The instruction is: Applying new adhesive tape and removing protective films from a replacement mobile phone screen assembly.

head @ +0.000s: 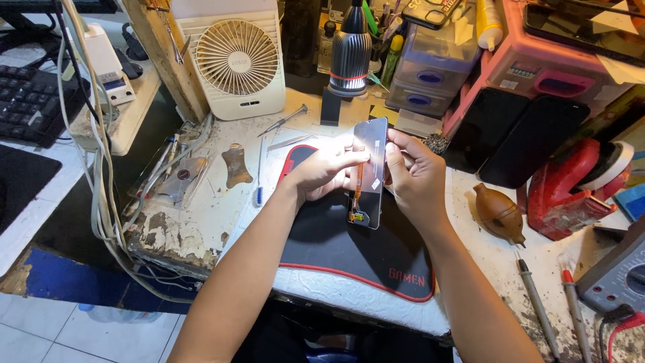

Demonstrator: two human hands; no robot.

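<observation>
Both of my hands hold a phone screen panel (370, 144) upright over a black work mat with a red edge (349, 249). My left hand (321, 171) grips its left edge, with fingers stretched across the back. My right hand (411, 173) grips the right edge. An orange flex cable (358, 202) hangs from the panel's lower part. A bright lamp (349, 50) shines down on the panel from behind.
A small white fan (236, 57) stands at the back. Tweezers (285, 121), a blue-handled brush (259, 175) and picks lie left of the mat. A brown rubber air blower (498, 212), a red tool (571, 188), screwdrivers (537, 309) and a multimeter (621, 275) lie to the right. A keyboard (27, 101) is far left.
</observation>
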